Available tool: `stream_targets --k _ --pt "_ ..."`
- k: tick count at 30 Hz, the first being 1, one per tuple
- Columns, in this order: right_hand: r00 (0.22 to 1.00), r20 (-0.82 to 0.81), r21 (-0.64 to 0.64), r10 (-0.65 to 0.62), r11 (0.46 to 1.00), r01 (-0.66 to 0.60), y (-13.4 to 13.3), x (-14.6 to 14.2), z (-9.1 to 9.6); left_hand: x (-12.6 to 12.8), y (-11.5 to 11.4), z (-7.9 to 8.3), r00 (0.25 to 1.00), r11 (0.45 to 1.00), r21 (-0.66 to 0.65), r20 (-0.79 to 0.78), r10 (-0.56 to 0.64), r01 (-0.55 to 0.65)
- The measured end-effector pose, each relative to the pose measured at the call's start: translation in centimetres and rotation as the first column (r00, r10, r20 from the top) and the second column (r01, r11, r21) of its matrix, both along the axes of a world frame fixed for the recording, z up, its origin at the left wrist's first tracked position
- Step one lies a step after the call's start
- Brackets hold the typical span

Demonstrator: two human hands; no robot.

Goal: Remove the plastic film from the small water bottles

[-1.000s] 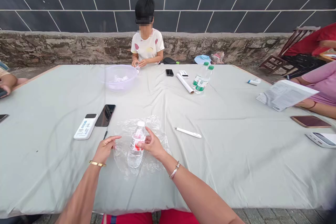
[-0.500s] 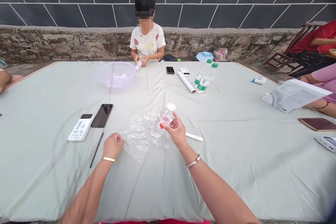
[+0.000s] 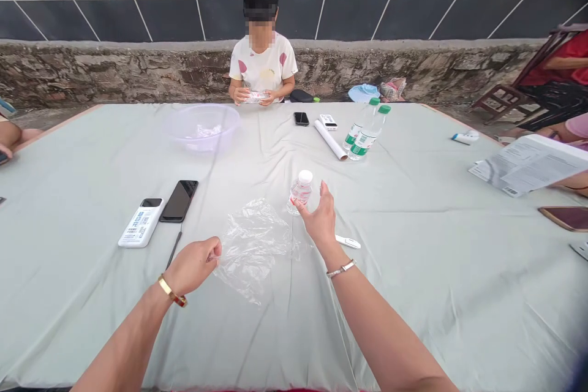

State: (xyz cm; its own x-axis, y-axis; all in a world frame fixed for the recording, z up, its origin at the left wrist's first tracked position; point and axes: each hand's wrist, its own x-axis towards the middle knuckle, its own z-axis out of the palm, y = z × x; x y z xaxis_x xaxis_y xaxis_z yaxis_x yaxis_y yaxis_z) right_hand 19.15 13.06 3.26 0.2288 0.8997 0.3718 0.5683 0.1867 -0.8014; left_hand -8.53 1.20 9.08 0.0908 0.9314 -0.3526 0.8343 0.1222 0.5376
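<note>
My left hand (image 3: 193, 266) pinches the edge of a clear plastic film (image 3: 250, 251), which lies crumpled on the grey-green tablecloth (image 3: 413, 294). A gold bangle (image 3: 172, 291) circles that wrist. My right hand (image 3: 319, 217) is open, fingers apart, with a small capped water bottle (image 3: 301, 192) right at its fingertips. The bottle stands tilted just beyond the film, and its red label is partly visible. I cannot tell whether the fingers touch it. A white pen-like device (image 3: 348, 242) lies just below my right hand.
A black phone (image 3: 179, 201) and white power bank (image 3: 141, 226) lie left, beside a black stylus (image 3: 173, 249). Further off are a lilac plastic bowl (image 3: 202, 128), a paper tube (image 3: 331, 139) and two green-capped bottles (image 3: 365, 133). A person across the table (image 3: 263, 67) handles something small.
The bottle has left the film and now sits further forward, more upright. My right hand has opened and moved forward. The film lies flatter, still pinched by my left hand.
</note>
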Motion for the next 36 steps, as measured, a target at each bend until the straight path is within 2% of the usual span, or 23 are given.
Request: stream_targets --k 2,3,4,6,7,8,10,12,14,16,17,20,21,23,24,26,28,29,30,31,33,34,36 --pt "0.992 0.028 0.081 0.124 0.989 -0.126 -2.4 -1.0 1.4 0.6 -0.3 1.8 0.958 0.994 -0.113 0.285 0.019 0.014" --pt "0.954 0.036 0.069 0.299 0.951 -0.301 -3.7 -1.7 2.1 0.8 -0.4 2.6 0.904 0.985 -0.17 0.426 0.041 0.035" --pt "0.848 0.035 0.013 0.53 0.848 -0.53 -4.8 -2.4 2.6 1.0 -0.5 3.3 0.831 0.977 -0.205 0.552 0.068 0.056" --pt "0.52 -0.053 -0.137 0.853 0.509 -0.849 -6.5 -4.0 3.3 1.2 -0.4 4.3 0.661 0.98 -0.196 0.739 0.128 0.03" --pt "0.404 -0.118 -0.199 0.907 0.377 -0.905 -7.1 -4.7 3.4 1.2 -0.3 4.5 0.587 0.985 -0.166 0.794 0.157 -0.038" --pt "0.365 -0.171 -0.252 0.915 0.317 -0.914 -7.5 -5.3 3.4 1.2 -0.1 4.5 0.543 0.98 -0.129 0.818 0.191 -0.149" --pt "0.443 -0.199 -0.371 0.874 0.351 -0.86 -8.1 -6.1 3.2 1.0 0.6 3.9 0.579 0.904 -0.03 0.759 0.299 -0.427" --pt "0.525 -0.115 -0.468 0.844 0.42 -0.778 -8.6 -6.3 3.2 0.7 1.3 2.5 0.723 0.78 0.179 0.54 0.432 -0.6" --pt "0.49 -0.002 -0.479 0.872 0.429 -0.766 -8.9 -6.0 3.7 0.3 1.7 0.7 0.84 0.72 0.434 0.235 0.489 -0.541" --pt "0.433 0.044 -0.409 0.901 0.411 -0.815 -8.8 -5.4 4.7 0.0 1.7 -0.8 0.904 0.763 0.529 0.018 0.427 -0.371" --pt "0.458 0.035 -0.354 0.888 0.439 -0.826 -8.5 -5.0 5.1 -0.2 1.5 -1.3 0.934 0.82 0.486 -0.023 0.357 -0.302" --pt "0.695 -0.063 -0.183 0.717 0.676 -0.714 -6.8 -4.1 5.6 -0.5 0.4 -1.3 0.986 0.99 0.099 0.148 0.082 -0.097" --pt "0.759 -0.098 -0.137 0.644 0.746 -0.651 -6.2 -4.0 5.3 -0.5 0.0 -0.9 0.958 0.999 -0.034 0.288 0.009 0.0" --pt "0.81 -0.165 -0.1 0.563 0.807 -0.582 -5.6 -4.3 4.0 -0.3 -0.6 -0.2 0.809 0.98 -0.163 0.588 0.0 0.118" --pt "0.812 -0.191 -0.108 0.552 0.81 -0.576 -5.7 -4.7 3.2 0.0 -0.6 0.1 0.698 0.983 -0.164 0.714 0.058 0.086" --pt "0.795 -0.182 -0.162 0.579 0.78 -0.605 -6.9 -5.8 1.7 0.8 -0.1 0.2 0.441 0.973 -0.142 0.873 0.209 -0.18" --pt "0.756 -0.084 -0.201 0.649 0.732 -0.651 -8.8 -6.9 0.8 2.0 0.8 -0.3 0.276 0.836 -0.114 0.912 0.302 -0.537" --pt "0.733 -0.022 -0.197 0.68 0.716 -0.67 -9.6 -7.3 0.7 2.6 1.3 -0.6 0.286 0.741 -0.066 0.897 0.337 -0.668" --pt "0.715 0.031 -0.172 0.699 0.708 -0.685 -10.3 -7.6 0.9 3.2 1.7 -0.9 0.359 0.67 0.021 0.856 0.372 -0.742" --pt "0.708 0.065 -0.124 0.703 0.71 -0.693 -10.7 -7.7 1.2 3.7 1.9 -1.1 0.474 0.648 0.127 0.787 0.395 -0.751" --pt "0.735 0.045 0.01 0.676 0.736 -0.677 -10.6 -7.6 2.2 4.5 2.0 -1.3 0.696 0.739 0.268 0.624 0.355 -0.618" --pt "0.761 -0.005 0.072 0.649 0.759 -0.647 -10.3 -7.6 2.7 4.8 1.8 -1.3 0.752 0.806 0.266 0.586 0.301 -0.529" --pt "0.812 -0.143 0.132 0.567 0.824 -0.552 -9.2 -7.6 3.3 5.5 1.4 -1.0 0.701 0.888 0.134 0.67 0.246 -0.439"
